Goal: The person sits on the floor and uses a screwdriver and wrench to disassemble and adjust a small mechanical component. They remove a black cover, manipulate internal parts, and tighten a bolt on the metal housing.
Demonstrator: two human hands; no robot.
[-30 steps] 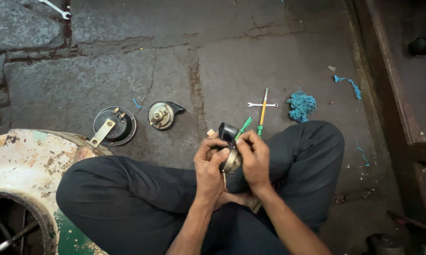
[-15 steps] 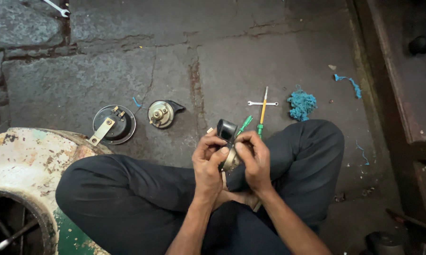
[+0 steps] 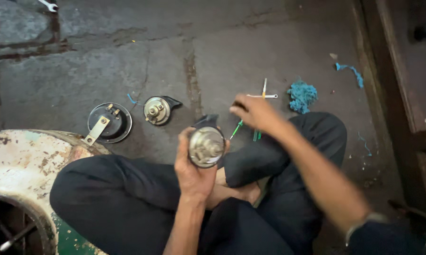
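1. Head view: left hand (image 3: 192, 165) holds a round silver metal horn unit with a black bracket (image 3: 206, 145) above the lap, fingers clamped around its rim, face turned up toward the camera.
2. Right hand (image 3: 254, 112) is stretched out over the grey concrete floor (image 3: 232, 42), blurred; whether its fingers are apart or together, I cannot tell. It is just beside a green-handled screwdriver (image 3: 236, 129).
3. Judgement: keep the unit steady and level in the left hand while the right picks a tool by its handle, so nothing loose drops off.
4. Nearby on the floor: small silver cross spanner (image 3: 264, 95), blue rag tuft (image 3: 301, 96), second silver horn (image 3: 157, 110), black round horn shell with a pale bracket (image 3: 110, 123).
5. Containers: white rusty round drum (image 3: 19, 189) at lower left, open hole, a metal rod inside; rest of contents too dark to tell.
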